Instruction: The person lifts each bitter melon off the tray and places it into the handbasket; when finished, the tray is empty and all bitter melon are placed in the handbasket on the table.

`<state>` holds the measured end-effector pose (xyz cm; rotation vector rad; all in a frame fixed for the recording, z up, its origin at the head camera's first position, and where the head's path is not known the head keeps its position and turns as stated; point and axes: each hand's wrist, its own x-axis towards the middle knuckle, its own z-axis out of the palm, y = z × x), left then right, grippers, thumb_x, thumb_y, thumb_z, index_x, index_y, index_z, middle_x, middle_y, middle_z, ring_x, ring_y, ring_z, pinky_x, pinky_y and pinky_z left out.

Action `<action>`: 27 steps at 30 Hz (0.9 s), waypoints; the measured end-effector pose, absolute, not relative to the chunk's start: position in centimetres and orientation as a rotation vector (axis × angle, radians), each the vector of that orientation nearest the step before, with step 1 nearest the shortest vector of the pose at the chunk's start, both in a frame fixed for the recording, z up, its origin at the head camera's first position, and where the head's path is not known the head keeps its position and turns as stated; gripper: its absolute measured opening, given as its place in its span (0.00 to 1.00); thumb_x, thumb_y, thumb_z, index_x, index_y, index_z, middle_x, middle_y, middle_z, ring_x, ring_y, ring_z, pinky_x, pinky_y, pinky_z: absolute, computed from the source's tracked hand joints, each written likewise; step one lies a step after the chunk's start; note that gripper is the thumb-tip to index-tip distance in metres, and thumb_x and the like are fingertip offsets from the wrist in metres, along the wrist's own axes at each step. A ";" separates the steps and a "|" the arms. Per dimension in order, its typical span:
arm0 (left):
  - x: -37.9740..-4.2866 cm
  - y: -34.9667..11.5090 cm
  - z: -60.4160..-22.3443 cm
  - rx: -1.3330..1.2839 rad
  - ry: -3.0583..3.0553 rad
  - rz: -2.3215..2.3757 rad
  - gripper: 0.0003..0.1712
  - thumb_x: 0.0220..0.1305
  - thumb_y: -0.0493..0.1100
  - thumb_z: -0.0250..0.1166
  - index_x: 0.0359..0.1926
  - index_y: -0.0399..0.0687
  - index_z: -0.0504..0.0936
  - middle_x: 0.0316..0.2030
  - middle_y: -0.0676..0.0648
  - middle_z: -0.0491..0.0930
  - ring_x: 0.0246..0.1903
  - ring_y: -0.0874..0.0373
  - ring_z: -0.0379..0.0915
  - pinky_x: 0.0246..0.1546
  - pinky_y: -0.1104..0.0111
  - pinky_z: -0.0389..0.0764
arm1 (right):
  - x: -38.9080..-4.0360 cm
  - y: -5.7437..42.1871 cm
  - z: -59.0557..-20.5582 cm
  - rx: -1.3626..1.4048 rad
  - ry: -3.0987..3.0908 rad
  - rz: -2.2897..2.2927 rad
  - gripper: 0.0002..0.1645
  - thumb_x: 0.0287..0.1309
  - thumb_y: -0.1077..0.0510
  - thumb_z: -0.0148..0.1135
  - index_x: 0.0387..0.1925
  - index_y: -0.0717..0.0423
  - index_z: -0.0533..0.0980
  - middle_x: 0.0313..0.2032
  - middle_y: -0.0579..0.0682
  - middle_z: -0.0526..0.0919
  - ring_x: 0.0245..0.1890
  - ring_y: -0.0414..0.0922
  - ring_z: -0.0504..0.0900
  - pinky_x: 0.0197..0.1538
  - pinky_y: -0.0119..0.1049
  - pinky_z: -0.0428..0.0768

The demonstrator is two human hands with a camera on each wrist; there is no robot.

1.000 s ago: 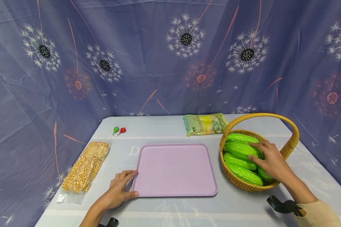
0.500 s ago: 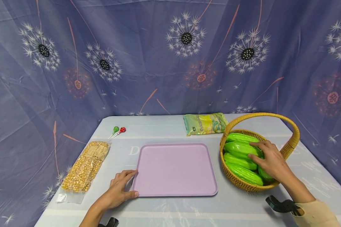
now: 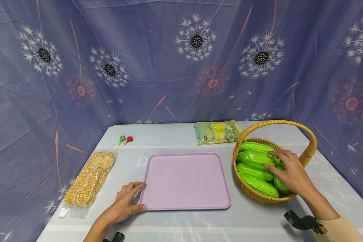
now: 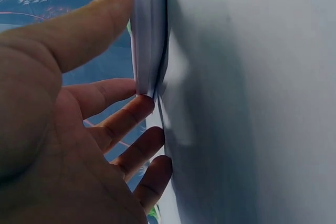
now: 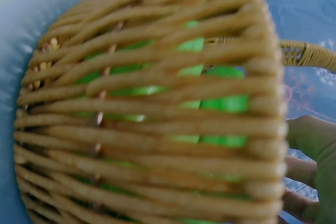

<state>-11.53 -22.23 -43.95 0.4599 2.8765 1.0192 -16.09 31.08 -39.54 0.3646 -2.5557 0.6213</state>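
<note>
A lilac rectangular tray [image 3: 186,181] lies flat in the middle of the table in the head view. My left hand [image 3: 124,203] touches its near left corner, thumb at the near edge and fingertips along the left side. In the left wrist view those fingers [image 4: 118,121] are loosely extended against the tray's edge [image 4: 149,35]. On the right, a wicker basket [image 3: 251,195] with an arched handle holds several glossy green ridged vegetables that look like bitter melons [image 3: 255,159]. Over the basket my right hand [image 3: 291,171] is spread, thumb and fingertips at the melons; contact is unclear.
A clear bag of corn kernels [image 3: 89,178] lies at the left. Behind it are a green lollipop [image 3: 122,138] and a red lollipop [image 3: 129,138]. A green-yellow packet [image 3: 217,132] lies at the back beside the basket. A dandelion-patterned curtain [image 3: 157,67] encloses the table.
My right hand has shifted slightly right over the basket, showing more of the melon beneath it. The left hand and tray stay put; the head view has turned a little.
</note>
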 end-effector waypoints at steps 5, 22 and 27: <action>-11.7 -22.3 -43.6 0.454 2.895 0.986 0.45 0.46 0.55 0.72 0.64 0.43 0.69 0.59 0.48 0.69 0.55 0.53 0.58 0.46 0.62 0.56 | -15.6 30.4 -39.2 0.388 -2.511 0.662 0.27 0.47 0.59 0.71 0.50 0.63 0.76 0.45 0.64 0.74 0.45 0.61 0.69 0.43 0.56 0.65; -12.4 -21.7 -41.8 0.598 3.087 0.941 0.38 0.51 0.50 0.70 0.63 0.45 0.71 0.58 0.46 0.70 0.55 0.52 0.60 0.47 0.59 0.58 | -15.0 26.4 -39.0 0.496 -2.381 0.668 0.31 0.39 0.63 0.74 0.50 0.62 0.76 0.48 0.60 0.75 0.50 0.58 0.68 0.49 0.51 0.63; -12.5 -21.0 -41.5 0.595 3.118 0.901 0.37 0.53 0.50 0.69 0.63 0.46 0.70 0.59 0.47 0.69 0.57 0.51 0.60 0.49 0.56 0.59 | -15.0 24.9 -39.1 0.566 -2.319 0.632 0.31 0.36 0.62 0.74 0.49 0.64 0.76 0.48 0.60 0.76 0.49 0.57 0.68 0.48 0.46 0.62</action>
